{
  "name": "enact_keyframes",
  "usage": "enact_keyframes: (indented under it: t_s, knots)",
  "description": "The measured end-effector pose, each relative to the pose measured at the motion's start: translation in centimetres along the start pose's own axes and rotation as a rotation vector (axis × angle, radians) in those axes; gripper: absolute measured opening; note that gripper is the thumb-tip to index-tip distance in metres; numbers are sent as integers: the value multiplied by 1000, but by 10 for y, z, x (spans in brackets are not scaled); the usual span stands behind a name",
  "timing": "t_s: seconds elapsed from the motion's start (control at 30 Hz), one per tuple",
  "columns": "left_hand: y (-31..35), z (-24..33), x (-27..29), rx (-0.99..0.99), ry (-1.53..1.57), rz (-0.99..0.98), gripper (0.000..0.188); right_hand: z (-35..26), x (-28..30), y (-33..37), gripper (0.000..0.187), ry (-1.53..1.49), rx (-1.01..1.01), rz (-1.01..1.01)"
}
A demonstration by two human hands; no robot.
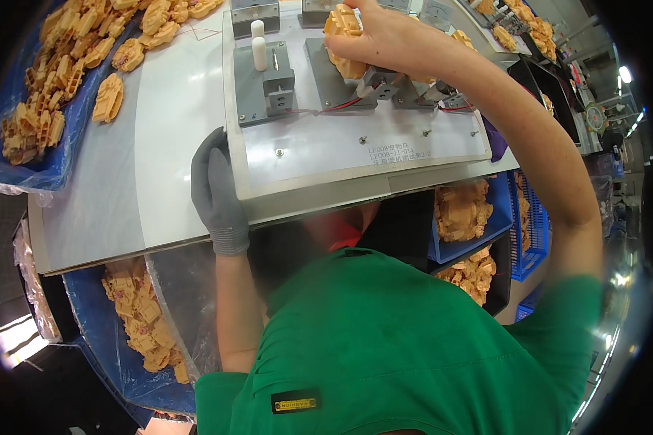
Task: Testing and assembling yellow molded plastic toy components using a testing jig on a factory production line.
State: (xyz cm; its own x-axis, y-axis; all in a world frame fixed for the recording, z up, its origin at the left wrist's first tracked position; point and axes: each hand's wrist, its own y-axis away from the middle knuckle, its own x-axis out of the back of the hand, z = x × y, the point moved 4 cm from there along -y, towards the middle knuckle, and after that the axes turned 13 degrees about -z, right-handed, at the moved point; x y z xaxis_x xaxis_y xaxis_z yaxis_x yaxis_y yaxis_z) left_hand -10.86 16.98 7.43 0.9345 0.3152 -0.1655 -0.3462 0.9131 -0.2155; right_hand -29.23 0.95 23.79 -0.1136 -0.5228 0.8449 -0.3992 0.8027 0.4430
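One gloved hand (216, 192) touches the board's (319, 165) edge, tabletop (98, 196) stretching left.

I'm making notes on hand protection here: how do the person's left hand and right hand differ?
The left hand wears a grey glove, while the right hand is bare. The left hand is at the near left edge of the white board; the right hand is over its far part. The right hand grips a tan plastic part; no such part shows in the left hand.
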Motion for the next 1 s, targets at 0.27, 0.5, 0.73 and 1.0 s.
enact_keyframes:
  t_s: [0.27, 0.5, 0.73, 1.0]
  knots:
    - [-2, -7, 3, -12, -22, -25, 37, 1, 4, 5, 78, 13, 27, -11]
    - [3, -6, 4, 0, -85, 1, 38, 46, -33, 53, 43, -407, 509, 472]
    - [1, 1, 1, 46, -99, -8, 38, 59, -98, 86, 13, -486, 448, 414]
    - [0, 1, -2, 29, -115, -21, 38, 57, -122, 56, 11, -223, 534, 506]
